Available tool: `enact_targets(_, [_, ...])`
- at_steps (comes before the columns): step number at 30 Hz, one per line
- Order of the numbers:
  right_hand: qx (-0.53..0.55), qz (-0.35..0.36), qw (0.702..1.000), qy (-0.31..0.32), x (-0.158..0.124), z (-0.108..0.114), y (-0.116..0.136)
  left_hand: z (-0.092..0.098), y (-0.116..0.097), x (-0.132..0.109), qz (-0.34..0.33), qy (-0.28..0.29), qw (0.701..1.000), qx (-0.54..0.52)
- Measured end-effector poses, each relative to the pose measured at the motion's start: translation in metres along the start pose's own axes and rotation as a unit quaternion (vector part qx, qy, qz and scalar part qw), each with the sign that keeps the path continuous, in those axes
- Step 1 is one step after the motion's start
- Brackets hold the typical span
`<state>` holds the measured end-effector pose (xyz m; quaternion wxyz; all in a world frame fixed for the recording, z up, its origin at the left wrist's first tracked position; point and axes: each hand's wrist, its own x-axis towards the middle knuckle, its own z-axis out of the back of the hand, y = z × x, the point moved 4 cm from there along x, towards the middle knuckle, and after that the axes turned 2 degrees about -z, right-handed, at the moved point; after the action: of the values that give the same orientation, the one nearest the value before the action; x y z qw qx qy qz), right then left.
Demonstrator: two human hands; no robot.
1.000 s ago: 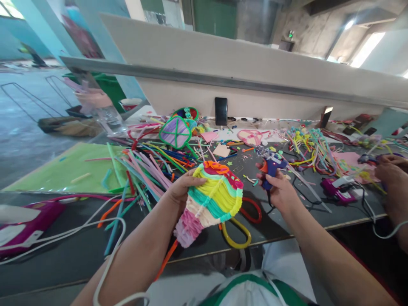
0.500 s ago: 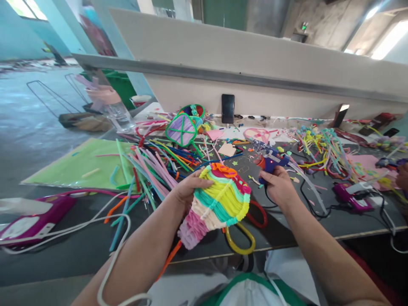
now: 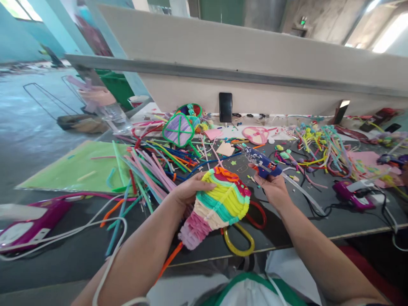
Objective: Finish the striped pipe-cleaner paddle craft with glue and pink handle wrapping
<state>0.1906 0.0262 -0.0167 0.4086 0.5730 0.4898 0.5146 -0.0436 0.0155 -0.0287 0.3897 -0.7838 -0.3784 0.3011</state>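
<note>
My left hand (image 3: pixel 185 192) grips the left edge of a fan-shaped craft piece (image 3: pixel 219 202) woven from striped pipe cleaners in yellow, teal, cream and pink, with orange and red at its top. My right hand (image 3: pixel 274 190) is closed around a blue hot glue gun (image 3: pixel 262 163), its nozzle tilted left toward the top of the craft piece. A clear glue stick (image 3: pixel 302 193) juts out behind the gun. Yellow and red pipe-cleaner loops (image 3: pixel 242 231) lie on the table under the craft piece.
Loose pipe cleaners (image 3: pixel 149 165) fan out left of my hands over the dark table (image 3: pixel 63 255). A purple-and-green woven fan (image 3: pixel 177 130), a black phone (image 3: pixel 225 107), a green sheet (image 3: pixel 73 168), magenta glue guns (image 3: pixel 353 191) and cables surround them.
My right hand has swung the glue gun left, bringing its nozzle closer to the craft piece's top. The left hand keeps its hold. Another person's hands at the right edge are out of view.
</note>
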Motion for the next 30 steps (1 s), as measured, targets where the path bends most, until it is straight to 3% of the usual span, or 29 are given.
enact_targets(5, [-0.018, -0.032, 0.999, -0.005, -0.003, 0.001, -0.006, 0.000, 0.004, 0.003, 0.024, 0.016, 0.999, 0.015])
enact_targets(11, [-0.044, -0.016, 0.998, 0.043, 0.002, 0.005, -0.004, 0.002, -0.003, -0.001, 0.000, 0.004, 1.000, 0.012])
enact_targets(15, [-0.107, -0.027, 0.994, -0.014, 0.001, 0.014, -0.005, 0.004, -0.010, -0.002, -0.030, -0.025, 0.999, 0.037])
enact_targets(17, [-0.149, -0.014, 0.988, -0.027, -0.002, 0.017, -0.008, 0.004, -0.011, -0.002, -0.040, -0.037, 0.998, 0.042])
enact_targets(21, [-0.219, 0.038, 0.975, 0.013, -0.007, 0.019, -0.014, 0.006, -0.009, 0.000, -0.033, -0.061, 0.996, 0.051])
enact_targets(24, [-0.297, 0.099, 0.950, 0.027, -0.008, 0.021, -0.009, 0.006, -0.007, 0.000, -0.025, -0.078, 0.995, 0.060])
enact_targets(30, [-0.416, 0.269, 0.861, 0.114, -0.013, 0.007, 0.012, 0.003, -0.009, -0.001, -0.033, -0.086, 0.992, 0.086])
